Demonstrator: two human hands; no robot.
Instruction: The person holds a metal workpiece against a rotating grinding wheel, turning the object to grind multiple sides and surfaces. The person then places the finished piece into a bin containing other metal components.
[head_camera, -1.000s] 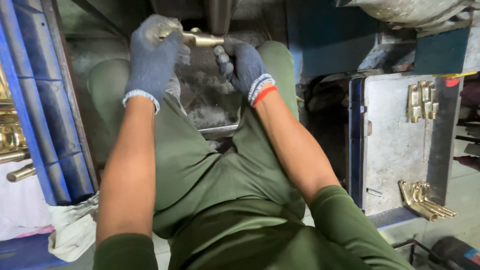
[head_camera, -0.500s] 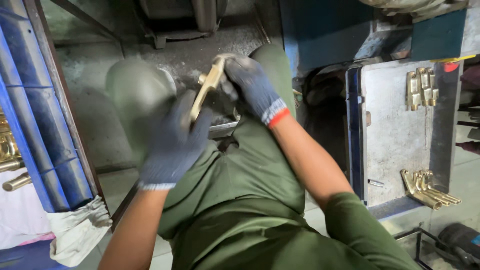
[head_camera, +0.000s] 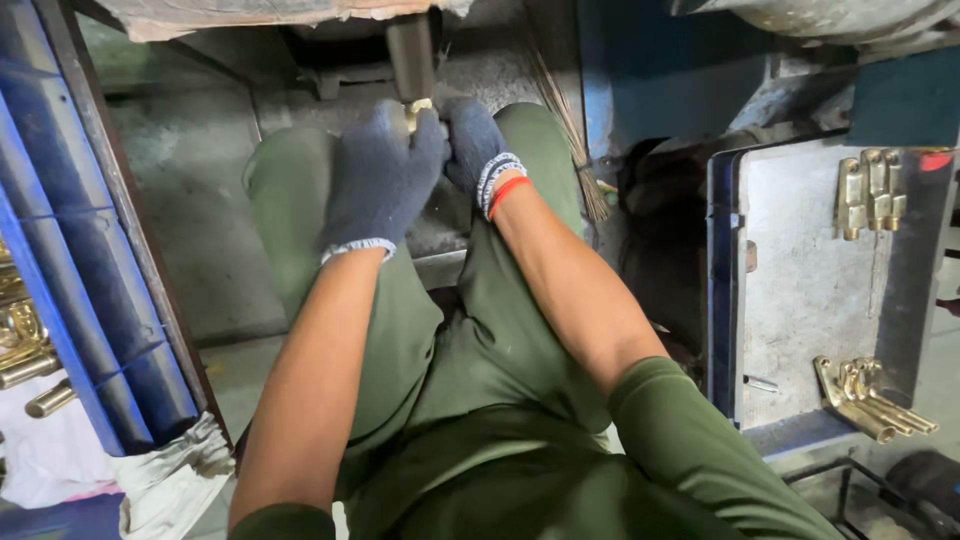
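Nearby, brass handles (head_camera: 868, 192) on metal tray (head_camera: 800, 300).

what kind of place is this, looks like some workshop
Likely a metal-finishing workshop: both gloved hands, left hand and right hand, press a brass piece near a machine; more brass parts lie on a metal tray.

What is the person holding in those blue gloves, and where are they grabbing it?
A small brass piece, gripped between the left hand and right hand. Only its top tip shows; the gloves hide which part they grip.
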